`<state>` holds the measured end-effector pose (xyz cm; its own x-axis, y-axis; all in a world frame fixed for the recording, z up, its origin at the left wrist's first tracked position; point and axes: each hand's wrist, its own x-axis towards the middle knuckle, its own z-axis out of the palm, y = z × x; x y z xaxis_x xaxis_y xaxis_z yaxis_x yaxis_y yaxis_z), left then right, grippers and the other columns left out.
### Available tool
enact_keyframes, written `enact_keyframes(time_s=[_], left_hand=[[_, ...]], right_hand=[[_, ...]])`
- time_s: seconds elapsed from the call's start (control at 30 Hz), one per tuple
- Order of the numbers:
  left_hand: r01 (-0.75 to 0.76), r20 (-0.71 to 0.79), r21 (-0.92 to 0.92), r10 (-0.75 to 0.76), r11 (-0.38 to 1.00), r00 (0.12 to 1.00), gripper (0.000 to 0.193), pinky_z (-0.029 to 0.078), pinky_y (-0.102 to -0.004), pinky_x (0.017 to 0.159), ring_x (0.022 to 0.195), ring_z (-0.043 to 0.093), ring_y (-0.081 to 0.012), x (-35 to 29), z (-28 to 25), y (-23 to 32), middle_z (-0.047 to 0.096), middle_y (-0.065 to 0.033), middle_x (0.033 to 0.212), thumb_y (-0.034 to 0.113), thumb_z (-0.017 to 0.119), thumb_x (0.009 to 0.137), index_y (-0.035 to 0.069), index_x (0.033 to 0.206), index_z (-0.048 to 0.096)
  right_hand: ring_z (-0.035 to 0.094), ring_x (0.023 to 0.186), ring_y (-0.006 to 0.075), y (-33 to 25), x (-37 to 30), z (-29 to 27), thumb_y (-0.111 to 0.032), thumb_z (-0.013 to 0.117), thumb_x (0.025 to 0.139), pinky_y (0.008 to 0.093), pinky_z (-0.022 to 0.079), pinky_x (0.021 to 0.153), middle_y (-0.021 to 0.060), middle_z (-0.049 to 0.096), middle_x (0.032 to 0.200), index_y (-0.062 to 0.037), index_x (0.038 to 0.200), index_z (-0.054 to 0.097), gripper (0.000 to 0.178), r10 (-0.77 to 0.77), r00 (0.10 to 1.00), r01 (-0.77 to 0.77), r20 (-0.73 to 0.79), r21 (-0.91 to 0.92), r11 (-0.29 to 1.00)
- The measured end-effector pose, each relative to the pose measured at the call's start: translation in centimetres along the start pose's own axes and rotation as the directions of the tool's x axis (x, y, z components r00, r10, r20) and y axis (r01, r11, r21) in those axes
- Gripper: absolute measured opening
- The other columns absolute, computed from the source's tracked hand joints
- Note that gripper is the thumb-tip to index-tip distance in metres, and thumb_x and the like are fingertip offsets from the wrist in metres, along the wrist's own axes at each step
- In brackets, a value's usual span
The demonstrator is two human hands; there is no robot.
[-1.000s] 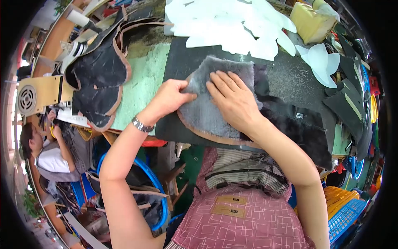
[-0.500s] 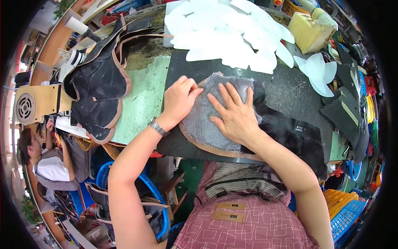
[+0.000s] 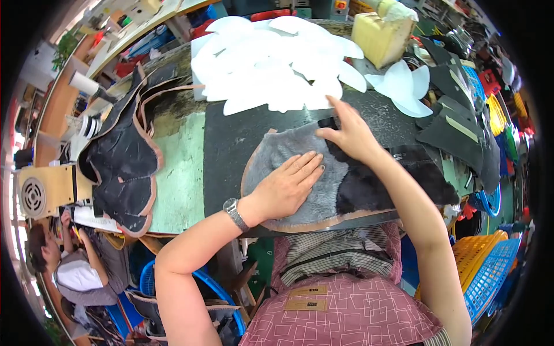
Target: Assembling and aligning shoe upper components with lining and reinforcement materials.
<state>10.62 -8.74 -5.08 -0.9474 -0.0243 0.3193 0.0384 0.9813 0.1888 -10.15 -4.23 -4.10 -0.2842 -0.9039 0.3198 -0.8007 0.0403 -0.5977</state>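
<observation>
A grey fleece piece (image 3: 277, 151) with a tan edge lies on the black mat (image 3: 222, 150), joined at its right to a black furry section (image 3: 369, 187). Flat on the middle of the fleece rests my left hand (image 3: 285, 187), fingers stretched out and a watch on its wrist. My right hand (image 3: 356, 135) is at the upper right corner of the fleece, thumb and fingers spread apart. Its thumb is near the fleece edge, and its fingertips reach toward a pile of white cut sheets (image 3: 259, 63). I see nothing held in either hand.
Black stitched pieces with tan edging (image 3: 124, 155) lie to the left. On the right are a yellowish jug (image 3: 381, 40), petal-shaped white sheets (image 3: 404, 86) and dark flat pieces (image 3: 453, 135). Baskets (image 3: 490, 277) stand below right. Another person (image 3: 81, 271) sits at the lower left.
My left hand has gone from the fleece's left edge to flat on its middle. The right hand has left the fleece's middle for its upper right corner. The black section now shows furry. The view has shifted.
</observation>
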Motion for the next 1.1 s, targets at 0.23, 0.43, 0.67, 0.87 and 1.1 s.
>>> enact_keyframes(time_s=[0.23, 0.43, 0.67, 0.87, 1.1], left_hand=[[-0.063, 0.206, -0.060, 0.074, 0.996, 0.976, 0.055, 0.020, -0.0409, 0.107, 0.130, 0.027, -0.0296, 2.0, -0.8, -1.5, 0.033, -0.0173, 0.137, 0.026, 0.053, 0.080, 0.001, 0.127, 0.040], [0.064, 0.157, -0.076, -0.052, 0.995, 0.986, 0.058, 0.024, -0.0445, 0.104, 0.125, 0.035, -0.0344, 1.6, 0.2, -0.8, 0.037, -0.0221, 0.133, 0.026, 0.056, 0.079, -0.004, 0.126, 0.039], [0.098, 0.218, -0.009, -0.094, 0.995, 0.971, 0.053, 0.024, -0.0463, 0.103, 0.125, 0.035, -0.0319, 2.4, -0.6, -0.7, 0.042, -0.0174, 0.130, 0.029, 0.057, 0.078, -0.001, 0.121, 0.046], [0.242, -0.053, -0.492, -0.306, 0.836, 0.950, 0.024, 0.044, -0.0328, 0.087, 0.099, 0.057, -0.0224, 2.3, 0.0, -4.5, 0.062, -0.0110, 0.106, 0.012, 0.058, 0.082, 0.002, 0.103, 0.062], [-0.223, -0.122, -0.916, -0.297, -0.332, 0.947, 0.101, 0.026, -0.0409, 0.104, 0.126, 0.035, -0.0233, 2.5, -8.8, -3.2, 0.035, -0.0125, 0.138, 0.079, 0.032, 0.072, 0.000, 0.134, 0.031]], right_hand=[[0.058, 0.069, 0.0352, -1.7, 3.3, -0.6, -0.028, 0.066, 0.069, 0.0426, 0.045, 0.062, 0.0165, 0.058, 0.065, -0.0005, 0.073, 0.057, 0.030, -0.196, 0.905, 0.246, 0.378, -0.089, 0.965], [0.063, 0.062, 0.0286, 1.2, 3.3, 2.0, -0.019, 0.055, 0.073, 0.0407, 0.048, 0.058, 0.0144, 0.062, 0.063, -0.0026, 0.067, 0.062, 0.019, 0.015, 0.949, 0.126, 0.316, -0.419, 0.899], [0.060, 0.075, 0.0257, -4.2, -1.3, -4.7, -0.023, 0.061, 0.066, 0.0380, 0.045, 0.068, 0.0099, 0.060, 0.075, -0.0070, 0.078, 0.060, 0.020, -0.454, 0.791, 0.573, 0.409, -0.235, 0.785], [0.056, 0.093, 0.0305, -2.7, -11.6, -0.9, -0.014, 0.054, 0.070, 0.0366, 0.045, 0.081, 0.0146, 0.057, 0.101, -0.0024, 0.103, 0.054, 0.035, -0.562, 0.818, 0.570, 0.122, -0.304, 0.763], [0.060, 0.063, 0.0137, -6.5, -3.0, -14.6, -0.021, 0.053, 0.087, 0.0305, 0.049, 0.058, 0.0093, 0.064, 0.079, 0.0002, 0.101, 0.059, 0.027, 0.293, 0.919, -0.342, 0.264, 0.903, 0.259]])
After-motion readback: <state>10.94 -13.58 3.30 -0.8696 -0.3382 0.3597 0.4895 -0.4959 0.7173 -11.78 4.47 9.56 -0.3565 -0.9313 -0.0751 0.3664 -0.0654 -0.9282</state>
